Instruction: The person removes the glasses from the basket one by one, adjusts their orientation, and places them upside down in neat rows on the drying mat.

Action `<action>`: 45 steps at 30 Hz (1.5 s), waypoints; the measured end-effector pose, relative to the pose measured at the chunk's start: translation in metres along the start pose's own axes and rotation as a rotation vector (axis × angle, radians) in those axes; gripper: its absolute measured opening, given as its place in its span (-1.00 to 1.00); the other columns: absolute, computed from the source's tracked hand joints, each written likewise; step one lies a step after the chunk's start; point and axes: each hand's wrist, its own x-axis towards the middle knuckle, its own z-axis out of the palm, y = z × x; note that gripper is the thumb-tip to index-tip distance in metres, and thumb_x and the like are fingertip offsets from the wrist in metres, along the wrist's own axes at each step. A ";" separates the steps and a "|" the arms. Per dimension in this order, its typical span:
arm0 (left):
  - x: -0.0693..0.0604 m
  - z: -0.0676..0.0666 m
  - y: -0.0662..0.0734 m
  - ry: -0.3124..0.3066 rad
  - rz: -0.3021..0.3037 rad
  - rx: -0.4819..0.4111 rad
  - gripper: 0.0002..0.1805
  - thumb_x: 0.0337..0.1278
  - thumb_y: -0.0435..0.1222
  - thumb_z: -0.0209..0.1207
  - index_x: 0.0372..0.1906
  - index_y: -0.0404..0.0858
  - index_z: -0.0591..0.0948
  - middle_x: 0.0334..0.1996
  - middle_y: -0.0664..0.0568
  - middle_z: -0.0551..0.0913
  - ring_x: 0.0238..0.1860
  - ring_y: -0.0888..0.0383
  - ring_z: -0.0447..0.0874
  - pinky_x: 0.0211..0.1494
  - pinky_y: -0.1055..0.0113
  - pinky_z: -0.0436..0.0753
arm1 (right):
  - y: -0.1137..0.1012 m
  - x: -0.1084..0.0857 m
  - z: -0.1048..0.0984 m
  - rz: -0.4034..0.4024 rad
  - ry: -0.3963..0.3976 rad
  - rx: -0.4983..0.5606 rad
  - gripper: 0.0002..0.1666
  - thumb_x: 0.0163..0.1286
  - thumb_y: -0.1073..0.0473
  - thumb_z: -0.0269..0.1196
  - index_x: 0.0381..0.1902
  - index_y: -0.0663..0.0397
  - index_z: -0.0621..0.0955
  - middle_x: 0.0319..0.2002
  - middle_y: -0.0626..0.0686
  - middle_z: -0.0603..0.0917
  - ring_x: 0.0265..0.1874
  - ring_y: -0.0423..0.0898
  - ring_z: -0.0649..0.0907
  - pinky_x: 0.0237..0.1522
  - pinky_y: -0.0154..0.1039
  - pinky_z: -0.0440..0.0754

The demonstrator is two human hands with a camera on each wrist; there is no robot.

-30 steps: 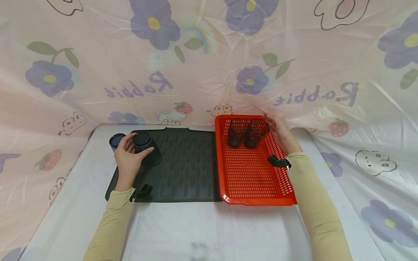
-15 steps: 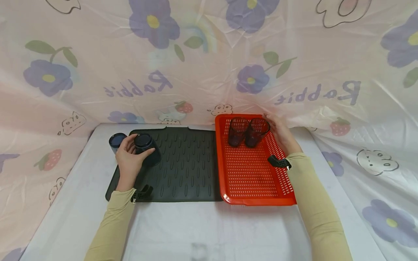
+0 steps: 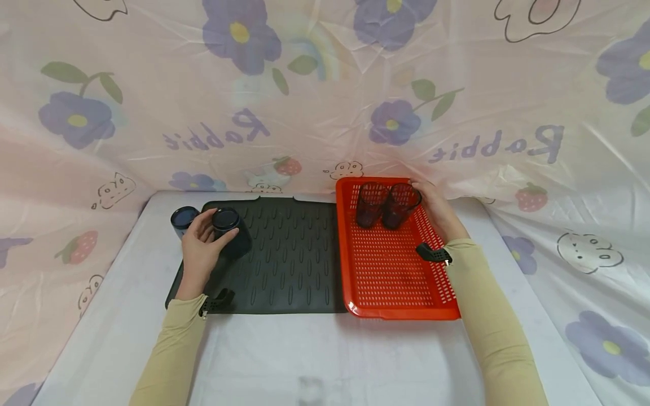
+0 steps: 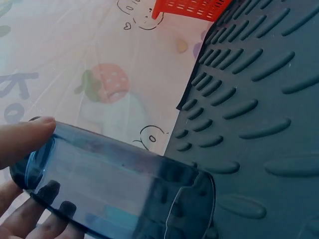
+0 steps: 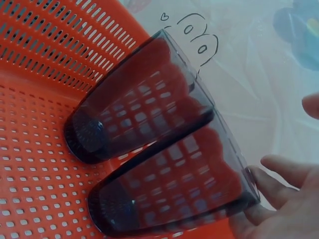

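While the left hand (image 3: 200, 251) has its thumb and fingers clamped around the base end of a blue glass (image 3: 241, 241), that glass points rim-down at the black ribbed mat (image 3: 291, 254), though whether it touches is hard to tell. A second blue glass (image 3: 184, 216) stands just left of that hand, partly hidden. Beside the mat, a red basket (image 3: 401, 312) holds a tinted glass (image 5: 134, 107) and its twin (image 5: 172, 186), leaning together. The right hand (image 3: 438, 213), thumb and fingers apart, is at the twin's rim. Beneath lies a white surface (image 3: 284, 361).
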 end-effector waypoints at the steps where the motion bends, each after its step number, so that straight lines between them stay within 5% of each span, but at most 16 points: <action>1: -0.001 -0.001 0.002 -0.014 -0.008 -0.018 -0.25 -0.10 -0.45 0.43 0.30 -0.20 0.44 0.20 -0.11 0.48 0.24 0.01 0.42 0.33 0.11 0.34 | 0.000 0.000 0.000 0.005 0.001 -0.002 -0.51 0.56 0.18 -0.15 0.33 0.36 0.22 0.36 0.30 0.07 0.38 0.09 0.07 0.43 -0.06 -0.11; 8: -0.008 -0.004 0.025 -0.068 -0.040 -0.013 -0.25 -0.04 -0.52 0.37 0.33 -0.32 0.38 0.26 -0.24 0.41 0.28 -0.14 0.36 0.34 -0.01 0.27 | 0.000 0.001 -0.002 0.075 0.010 -0.053 -0.39 0.54 0.16 -0.06 0.43 0.33 0.14 0.45 0.23 0.04 0.40 -0.03 0.06 0.43 0.01 -0.11; 13: -0.009 -0.005 0.026 -0.079 -0.055 -0.012 -0.24 -0.01 -0.50 0.36 0.36 -0.27 0.36 0.30 -0.24 0.37 0.30 -0.15 0.33 0.35 -0.02 0.24 | 0.001 -0.001 -0.003 0.143 -0.031 -0.201 -0.14 0.39 0.13 0.22 0.50 0.10 0.07 0.47 0.10 0.03 0.44 0.01 0.01 0.41 0.06 -0.06; 19: -0.010 -0.005 0.030 -0.081 -0.045 -0.011 -0.24 -0.03 -0.54 0.35 0.35 -0.32 0.35 0.28 -0.26 0.38 0.29 -0.16 0.33 0.34 -0.02 0.27 | 0.003 -0.002 -0.004 0.131 -0.066 -0.315 0.07 0.20 0.23 0.41 0.52 0.01 0.05 0.47 0.05 0.06 0.42 0.03 0.08 0.39 0.06 0.06; 31: -0.009 -0.004 0.031 -0.081 -0.041 -0.010 -0.28 0.02 -0.51 0.33 0.35 -0.31 0.36 0.27 -0.28 0.38 0.29 -0.14 0.35 0.35 0.00 0.24 | 0.006 -0.002 -0.005 0.133 -0.060 -0.384 0.12 0.16 0.25 0.43 0.52 -0.02 0.02 0.49 0.00 -0.05 0.45 0.00 -0.12 0.40 0.13 -0.08; 40: -0.008 -0.004 0.027 -0.076 -0.046 -0.022 -0.27 0.01 -0.52 0.33 0.35 -0.27 0.37 0.26 -0.25 0.40 0.28 -0.08 0.38 0.35 0.04 0.26 | 0.007 -0.003 -0.005 0.118 -0.027 -0.495 0.04 0.17 0.26 0.42 0.49 0.07 0.11 0.44 0.15 0.10 0.38 0.13 0.13 0.32 0.12 0.20; 45: -0.009 -0.004 0.028 -0.077 -0.056 -0.024 -0.25 0.00 -0.51 0.34 0.36 -0.26 0.36 0.26 -0.26 0.40 0.28 -0.09 0.37 0.34 0.05 0.28 | 0.005 -0.003 -0.005 0.142 -0.030 -0.501 0.05 0.16 0.19 0.44 0.49 0.05 0.11 0.46 0.13 0.04 0.41 0.14 0.07 0.32 0.16 0.18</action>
